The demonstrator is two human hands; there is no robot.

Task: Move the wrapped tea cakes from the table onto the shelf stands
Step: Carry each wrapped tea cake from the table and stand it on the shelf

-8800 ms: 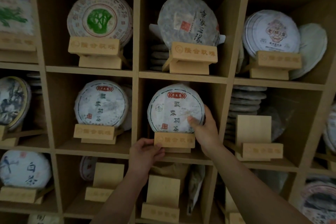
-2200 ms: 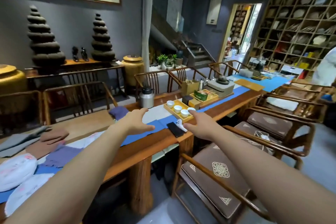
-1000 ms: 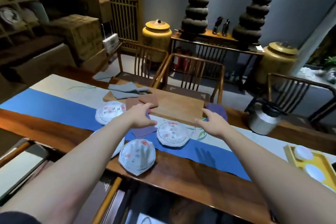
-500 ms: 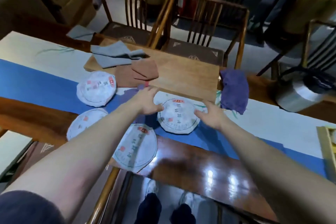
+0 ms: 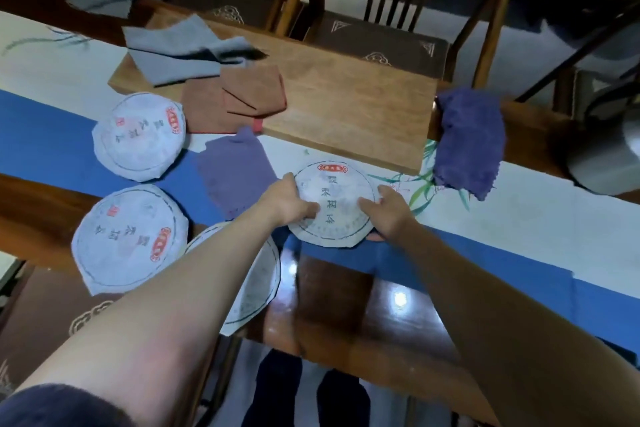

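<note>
Four wrapped tea cakes sit close to the near edge of the table [image 5: 346, 315], and the nearest one, the near tea cake [image 5: 252, 288], pokes out past that polished wooden lip, half hidden under the left forearm. Open runner [image 5: 502, 218] stretches off to the right of the action, with the wooden board [image 5: 346, 104] lying just behind and two chairs tucked in beyond it. Left side, the far-left tea cake [image 5: 138, 137] and the left tea cake [image 5: 128, 239] lie flat, a little apart from each other. Centre stage is the centre tea cake [image 5: 334, 204] (red label at its far rim), lying on the runner. Left hand [image 5: 289, 201] curls its grip round the left rim, thumb on the top face; right hand [image 5: 388, 210] clamps the right rim the same way.
</note>
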